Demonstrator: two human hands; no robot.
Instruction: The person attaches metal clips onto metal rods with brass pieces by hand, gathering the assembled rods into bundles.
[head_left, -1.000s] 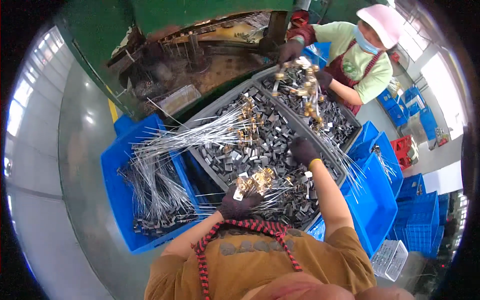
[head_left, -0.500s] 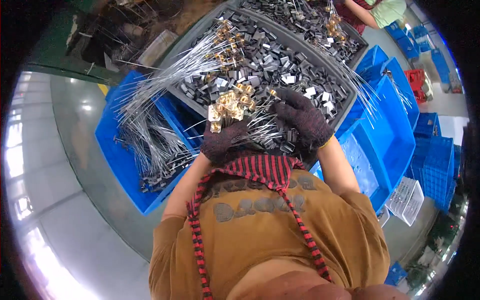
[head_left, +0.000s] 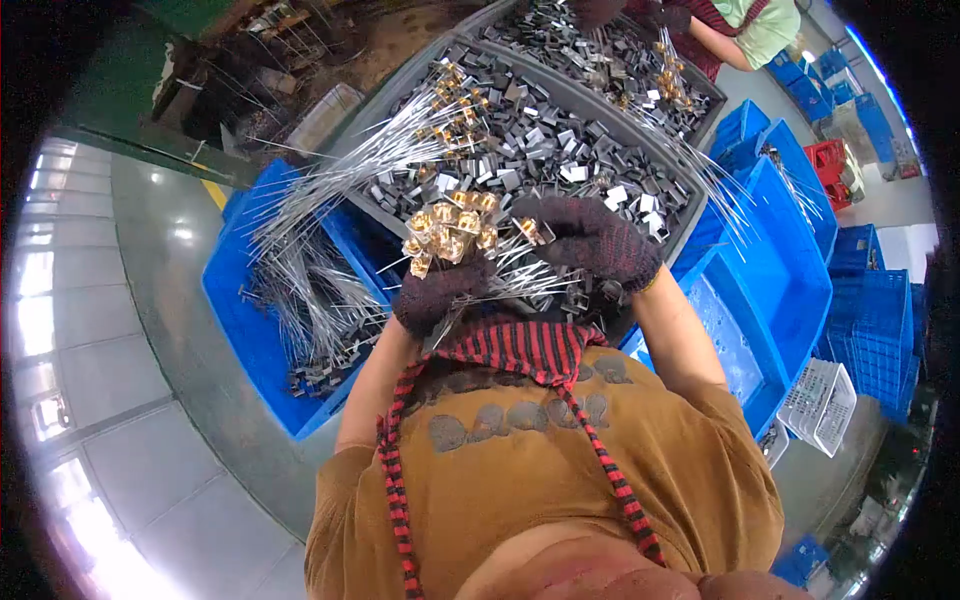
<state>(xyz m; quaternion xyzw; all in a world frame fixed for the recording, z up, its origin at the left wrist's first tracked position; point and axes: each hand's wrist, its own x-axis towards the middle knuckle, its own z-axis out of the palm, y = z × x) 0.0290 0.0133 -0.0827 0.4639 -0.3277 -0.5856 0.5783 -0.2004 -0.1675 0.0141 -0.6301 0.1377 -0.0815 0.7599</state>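
My left hand (head_left: pixel 442 294), in a dark knitted glove, is closed round a bunch of thin metal rods with brass-coloured heads (head_left: pixel 450 232). The heads stick up above the fingers, and the rods' silvery tails spread out to the right below them. Close by on the right, my gloved right hand (head_left: pixel 605 243) pinches one brass-headed rod (head_left: pixel 531 230) near its head. Both hands are over the near edge of a dark grey tray (head_left: pixel 688 222) heaped with small dark metal pieces (head_left: pixel 530 135). My right fingertips are partly hidden.
More brass-headed rods (head_left: pixel 385 150) lie across the tray's left side. Blue bins flank me: the left bin (head_left: pixel 235 325) holds rods, the right bin (head_left: pixel 790 310) contains a light blue sheet. Beyond is a second tray with a co-worker's gloved hand (head_left: pixel 672 18). White baskets (head_left: pixel 820 405) stand at right.
The bunch in my left hand has turned, so its heads face me more. My right hand has moved slightly left with the single rod, its head now lower and nearer the bunch.
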